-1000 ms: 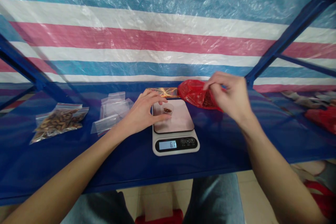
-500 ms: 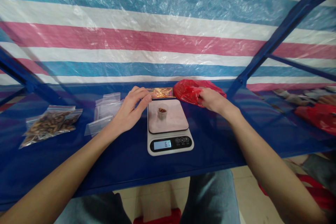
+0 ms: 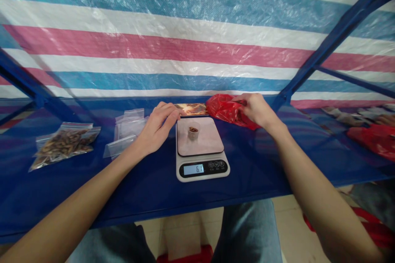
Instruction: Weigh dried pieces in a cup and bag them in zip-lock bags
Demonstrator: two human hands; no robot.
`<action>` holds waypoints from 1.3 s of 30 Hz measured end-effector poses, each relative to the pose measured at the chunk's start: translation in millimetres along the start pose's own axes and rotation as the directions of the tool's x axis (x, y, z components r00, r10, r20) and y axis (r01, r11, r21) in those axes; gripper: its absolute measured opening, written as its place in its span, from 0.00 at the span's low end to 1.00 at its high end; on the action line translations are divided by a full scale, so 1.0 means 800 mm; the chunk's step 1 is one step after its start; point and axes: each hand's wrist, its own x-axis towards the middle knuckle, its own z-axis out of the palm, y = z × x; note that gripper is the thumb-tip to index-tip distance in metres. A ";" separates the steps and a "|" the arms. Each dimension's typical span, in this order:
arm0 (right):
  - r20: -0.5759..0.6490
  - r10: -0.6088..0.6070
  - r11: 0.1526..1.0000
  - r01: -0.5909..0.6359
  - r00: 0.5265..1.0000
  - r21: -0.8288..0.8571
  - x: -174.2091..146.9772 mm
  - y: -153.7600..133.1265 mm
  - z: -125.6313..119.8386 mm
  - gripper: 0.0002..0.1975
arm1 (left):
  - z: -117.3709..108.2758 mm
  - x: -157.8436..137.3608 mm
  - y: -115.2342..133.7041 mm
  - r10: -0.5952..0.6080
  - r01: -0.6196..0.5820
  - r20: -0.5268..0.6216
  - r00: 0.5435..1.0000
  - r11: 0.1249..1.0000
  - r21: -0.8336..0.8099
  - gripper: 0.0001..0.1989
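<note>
A white kitchen scale (image 3: 210,141) sits on the blue table, its display reading 6.1. On its plate stands a small clear cup (image 3: 193,133) with some brown pieces inside. My left hand (image 3: 159,125) rests by the scale's back left corner, fingers stretched out and holding nothing, fingertips near a shiny patterned orange item (image 3: 193,109). Over the mouth of a crumpled red plastic bag (image 3: 222,109), my right hand (image 3: 257,111) has its fingers closed together. Something dark shows at those fingertips, but I cannot make out what it is.
Empty clear zip bags (image 3: 129,121) lie left of my left hand. Farther left are zip bags filled with brown dried pieces (image 3: 66,144). Blue metal posts (image 3: 311,63) and a striped tarp (image 3: 173,45) stand behind. Another red bag (image 3: 375,139) lies at the far right.
My right hand has lifted from inside the red bag to just above its opening, and the bag has shifted. My left hand stays by the scale. The reading is unchanged.
</note>
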 end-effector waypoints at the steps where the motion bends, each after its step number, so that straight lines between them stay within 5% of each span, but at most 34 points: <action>1: -0.051 0.023 0.999 -0.022 0.998 0.033 -0.002 0.002 -0.007 0.13 | 0.000 0.000 -0.001 -0.005 0.005 -0.001 1.000 1.000 0.004 0.23; 7: -0.341 0.189 0.971 -0.124 0.921 0.203 -0.019 -0.030 -0.052 0.12 | 0.000 0.000 -0.006 -0.016 0.016 -0.012 1.000 1.000 0.011 0.24; 11: -0.146 -0.169 0.934 0.206 0.975 0.291 -0.019 -0.106 -0.044 0.07 | 0.002 -0.001 -0.009 -0.045 0.046 -0.009 0.999 0.998 0.031 0.24; 13: -0.008 -0.386 0.888 0.374 0.923 0.267 -0.014 -0.141 -0.029 0.08 | 0.002 -0.002 -0.010 -0.050 0.051 -0.006 0.999 0.998 0.036 0.24; 15: 0.098 -0.475 0.866 0.444 0.875 0.233 -0.007 -0.163 -0.016 0.09 | 0.001 -0.001 -0.010 -0.048 0.048 -0.001 0.999 0.998 0.039 0.24; 23: 0.257 -0.491 0.871 0.459 0.833 0.177 0.016 -0.177 -0.010 0.08 | 0.000 0.000 -0.012 -0.029 0.030 -0.004 1.000 0.998 0.046 0.26; 32: 0.321 -0.556 0.831 0.528 0.767 0.177 0.023 -0.183 -0.015 0.10 | 0.001 -0.002 -0.011 -0.016 0.016 -0.011 1.000 0.999 0.031 0.26; 39: 0.326 -0.559 0.829 0.508 0.762 0.235 0.027 -0.189 -0.016 0.11 | 0.000 0.000 -0.011 -0.010 0.011 -0.015 1.000 1.000 0.028 0.25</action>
